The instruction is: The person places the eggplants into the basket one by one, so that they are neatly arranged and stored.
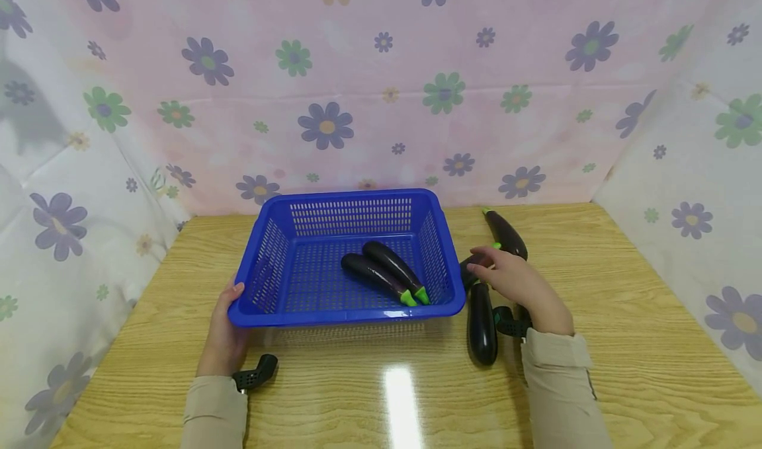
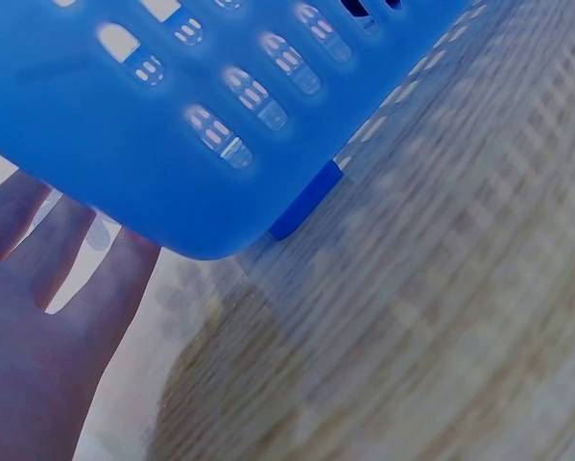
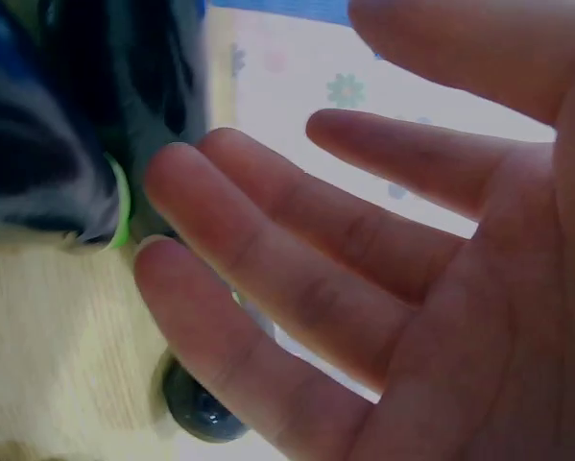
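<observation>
A blue plastic basket (image 1: 348,316) with slotted walls sits on the table, and two dark eggplants (image 1: 381,274) with green caps lie in its right part. My left hand (image 1: 225,323) holds the basket's front left corner, its thumb over the rim; in the left wrist view its fingers (image 2: 52,240) show beside the blue wall. Right of the basket, my right hand (image 1: 514,280) hovers by an eggplant (image 1: 471,274), fingers apart and nothing gripped. Another eggplant (image 1: 482,326) lies nearer me, and one (image 1: 505,233) lies behind the hand. Something dark beneath the right wrist is mostly hidden.
The wooden table (image 1: 333,389) reaches back to a flowered cloth (image 1: 369,92), which also hangs at both sides. A small dark camera (image 1: 256,373) is strapped at the left wrist and another (image 1: 508,322) at the right.
</observation>
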`<control>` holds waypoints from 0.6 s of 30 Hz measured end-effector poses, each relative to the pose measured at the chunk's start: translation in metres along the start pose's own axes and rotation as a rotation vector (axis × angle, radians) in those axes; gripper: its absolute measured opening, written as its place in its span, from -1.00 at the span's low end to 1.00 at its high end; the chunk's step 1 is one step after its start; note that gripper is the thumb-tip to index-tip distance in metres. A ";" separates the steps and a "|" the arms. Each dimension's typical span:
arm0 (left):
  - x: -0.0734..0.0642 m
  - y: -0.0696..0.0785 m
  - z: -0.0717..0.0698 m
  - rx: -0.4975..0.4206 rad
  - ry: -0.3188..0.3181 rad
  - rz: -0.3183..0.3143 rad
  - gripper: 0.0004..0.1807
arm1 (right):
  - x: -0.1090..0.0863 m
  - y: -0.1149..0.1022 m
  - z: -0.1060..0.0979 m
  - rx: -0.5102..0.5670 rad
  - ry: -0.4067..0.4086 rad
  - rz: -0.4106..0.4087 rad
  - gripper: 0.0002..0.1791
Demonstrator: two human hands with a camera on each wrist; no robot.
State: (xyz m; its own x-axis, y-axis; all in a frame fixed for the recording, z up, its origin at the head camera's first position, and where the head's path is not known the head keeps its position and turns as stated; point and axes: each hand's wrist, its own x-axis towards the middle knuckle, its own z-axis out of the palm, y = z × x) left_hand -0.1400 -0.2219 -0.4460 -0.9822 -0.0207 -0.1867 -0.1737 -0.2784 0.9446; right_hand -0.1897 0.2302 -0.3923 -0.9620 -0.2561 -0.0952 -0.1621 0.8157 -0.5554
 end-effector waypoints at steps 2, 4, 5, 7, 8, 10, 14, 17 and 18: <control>0.000 0.000 0.000 -0.001 -0.001 0.000 -0.38 | 0.001 0.002 0.001 -0.003 -0.015 0.017 -0.44; -0.001 0.001 0.000 -0.004 -0.004 0.003 -0.39 | 0.001 0.003 0.002 -0.013 -0.023 0.027 -0.42; -0.001 0.001 0.000 -0.004 -0.008 0.006 -0.39 | 0.002 0.004 0.002 -0.014 -0.027 0.033 -0.41; -0.001 0.001 -0.001 -0.008 -0.012 0.007 -0.39 | 0.002 0.005 0.003 -0.017 -0.036 0.048 -0.36; -0.001 0.002 -0.001 -0.010 -0.012 0.009 -0.39 | 0.002 0.005 0.003 -0.016 -0.043 0.055 -0.33; -0.001 0.002 0.000 -0.011 -0.013 0.010 -0.39 | 0.001 0.006 0.003 -0.009 -0.061 0.076 -0.27; -0.001 0.002 0.000 -0.015 -0.013 0.005 -0.39 | 0.001 0.008 0.006 0.015 -0.097 0.116 -0.18; -0.001 0.003 0.000 -0.018 -0.016 0.000 -0.39 | 0.001 0.010 0.010 0.042 -0.116 0.131 -0.12; -0.001 0.003 0.000 -0.018 -0.016 0.000 -0.39 | 0.001 0.011 0.011 0.051 -0.122 0.139 -0.11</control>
State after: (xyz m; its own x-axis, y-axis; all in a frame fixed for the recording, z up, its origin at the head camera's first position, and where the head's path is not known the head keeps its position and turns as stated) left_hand -0.1396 -0.2226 -0.4434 -0.9833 -0.0052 -0.1820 -0.1724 -0.2952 0.9397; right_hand -0.1905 0.2330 -0.4072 -0.9401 -0.2058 -0.2718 -0.0147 0.8210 -0.5707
